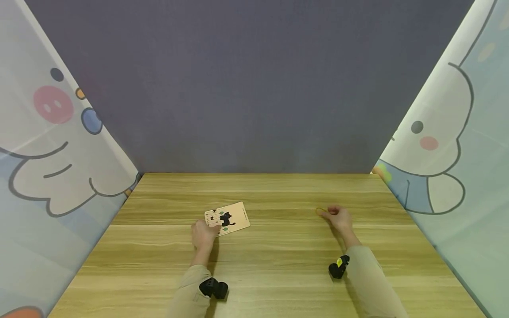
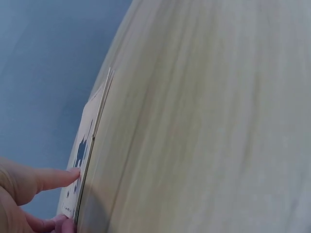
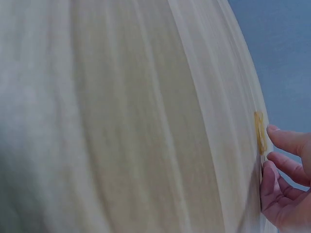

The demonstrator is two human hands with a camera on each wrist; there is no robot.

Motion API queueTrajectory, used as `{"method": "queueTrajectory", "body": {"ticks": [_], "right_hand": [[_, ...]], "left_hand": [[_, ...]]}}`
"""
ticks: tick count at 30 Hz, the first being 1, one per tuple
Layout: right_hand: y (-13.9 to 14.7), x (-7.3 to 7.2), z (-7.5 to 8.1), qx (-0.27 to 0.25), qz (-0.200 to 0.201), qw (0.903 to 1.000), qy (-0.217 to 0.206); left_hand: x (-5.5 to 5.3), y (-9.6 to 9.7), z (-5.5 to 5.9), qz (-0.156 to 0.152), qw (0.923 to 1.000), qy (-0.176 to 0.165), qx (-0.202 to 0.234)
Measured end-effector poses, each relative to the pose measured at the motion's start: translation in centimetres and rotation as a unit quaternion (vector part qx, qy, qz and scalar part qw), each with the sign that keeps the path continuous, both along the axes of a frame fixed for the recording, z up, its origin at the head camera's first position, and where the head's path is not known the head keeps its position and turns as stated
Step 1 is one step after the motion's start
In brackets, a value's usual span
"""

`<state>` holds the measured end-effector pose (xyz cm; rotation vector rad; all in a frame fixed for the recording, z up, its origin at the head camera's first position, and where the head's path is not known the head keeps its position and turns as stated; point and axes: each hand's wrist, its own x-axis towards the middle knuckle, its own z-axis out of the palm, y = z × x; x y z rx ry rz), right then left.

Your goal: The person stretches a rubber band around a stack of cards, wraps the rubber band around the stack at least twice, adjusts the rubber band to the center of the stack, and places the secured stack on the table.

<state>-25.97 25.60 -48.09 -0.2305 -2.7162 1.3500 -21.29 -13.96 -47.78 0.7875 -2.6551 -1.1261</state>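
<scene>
A few flat cream cards (image 1: 237,216) lie overlapping on the left part of the table, the top one printed with a black cat. My left hand (image 1: 204,234) holds them at their near left corner. In the left wrist view its thumb presses on the printed face of the cards (image 2: 83,136), and the other fingertips are at the lower edge. On the right, a thin yellow rubber band (image 3: 260,132) lies on the wood. My right hand (image 1: 339,219) is beside it, thumb and forefinger apart at the band; whether they touch it is unclear.
The wooden table (image 1: 278,265) reaches back to a plain dark grey panel (image 1: 254,88). Cartoon-printed cloths stand at both sides, the left cloth (image 1: 59,168) and the right cloth (image 1: 445,132). A black camera (image 1: 214,288) is strapped at each wrist.
</scene>
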Motion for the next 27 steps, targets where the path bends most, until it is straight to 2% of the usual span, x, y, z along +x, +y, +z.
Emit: {"method": "queueTrajectory", "body": {"ticks": [11, 19, 23, 27], "right_hand": [[0.3, -0.3, -0.1, 0.055, -0.025, 0.9981, -0.003], [0.0, -0.3, 0.2, 0.074, -0.032, 0.9962, -0.032], [0.5, -0.7, -0.3, 0.044, -0.034, 0.998, -0.03], [1.3, -0.9, -0.9, -0.04, -0.025, 0.9989, -0.005]], "left_hand": [[0.1, 0.3, 0.4, 0.01, 0.9998, 0.012, 0.015], [0.4, 0.3, 0.2, 0.012, 0.9992, 0.037, 0.01], [0.3, 0.5, 0.2, 0.014, 0.9991, 0.041, 0.003], [0.3, 0.5, 0.3, 0.011, 0.9992, 0.039, -0.002]]}}
